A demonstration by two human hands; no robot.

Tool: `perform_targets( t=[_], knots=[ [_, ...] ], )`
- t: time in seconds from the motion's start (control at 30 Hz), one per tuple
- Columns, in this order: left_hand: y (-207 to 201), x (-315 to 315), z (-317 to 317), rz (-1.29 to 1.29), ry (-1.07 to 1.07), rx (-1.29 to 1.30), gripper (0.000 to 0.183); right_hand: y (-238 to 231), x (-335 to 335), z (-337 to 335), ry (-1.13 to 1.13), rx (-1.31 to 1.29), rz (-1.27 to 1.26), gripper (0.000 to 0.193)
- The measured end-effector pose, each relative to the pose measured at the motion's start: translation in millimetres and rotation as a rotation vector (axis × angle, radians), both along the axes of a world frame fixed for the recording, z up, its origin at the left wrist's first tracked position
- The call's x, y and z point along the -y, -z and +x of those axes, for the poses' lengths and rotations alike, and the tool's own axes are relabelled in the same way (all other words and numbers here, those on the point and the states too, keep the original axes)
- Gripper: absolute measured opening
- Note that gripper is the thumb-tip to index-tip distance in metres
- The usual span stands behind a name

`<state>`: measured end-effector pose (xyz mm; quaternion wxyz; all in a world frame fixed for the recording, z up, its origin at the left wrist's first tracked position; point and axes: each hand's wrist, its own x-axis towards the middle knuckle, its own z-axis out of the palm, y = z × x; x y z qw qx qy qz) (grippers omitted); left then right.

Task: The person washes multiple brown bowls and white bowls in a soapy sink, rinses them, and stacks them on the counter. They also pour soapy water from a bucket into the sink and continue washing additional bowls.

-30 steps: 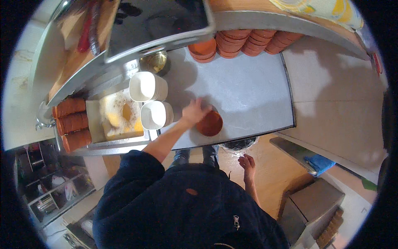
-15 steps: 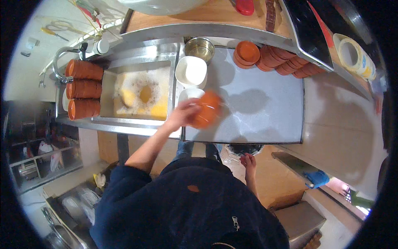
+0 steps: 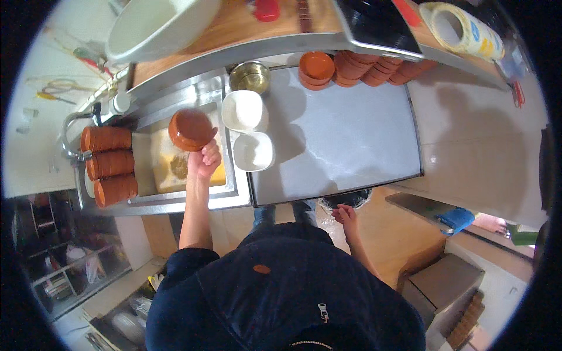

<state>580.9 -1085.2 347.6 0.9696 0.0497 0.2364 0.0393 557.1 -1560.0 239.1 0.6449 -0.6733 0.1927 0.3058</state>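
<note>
My left hand (image 3: pixel 206 161) is raised over the sink (image 3: pixel 229 196), closed on a round terracotta dish (image 3: pixel 191 128). Whether it is a single dish or two nested is hard to make out. Beneath it, cloudy yellowish water (image 3: pixel 170 178) with foam fills part of the basin. Low at my side, beyond the counter's front edge, hangs my right hand (image 3: pixel 345 216), its fingers loosely bent and apart with nothing visible in them. Left of the basin lie stacks of terracotta dishes (image 3: pixel 111 165) on their sides.
White square tubs (image 3: pixel 254 151) and a metal pot (image 3: pixel 250 77) line the sink's right side. More terracotta dishes (image 3: pixel 317 69) stand along the back of the grey counter (image 3: pixel 351 128). A curved faucet (image 3: pixel 69 131) rises at the left; a white basin (image 3: pixel 158 26) sits on the shelf above.
My left hand has carried the terracotta dish leftward from the counter's edge to above the sink. The view has shifted and turned slightly. My right hand still hangs low.
</note>
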Motion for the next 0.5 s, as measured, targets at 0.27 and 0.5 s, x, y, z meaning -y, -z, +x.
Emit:
perform_targets(
  t=[0.27, 0.5],
  knots=[
    [15, 119, 220, 1.259, 0.239, -0.356, 0.029, 12, 55, 13, 0.137, -0.015, 0.052, 0.031],
    [101, 118, 334, 1.816, 0.077, -0.515, 0.033, 26, 135, 8, 0.307, 0.002, 0.003, 0.031]
  ],
)
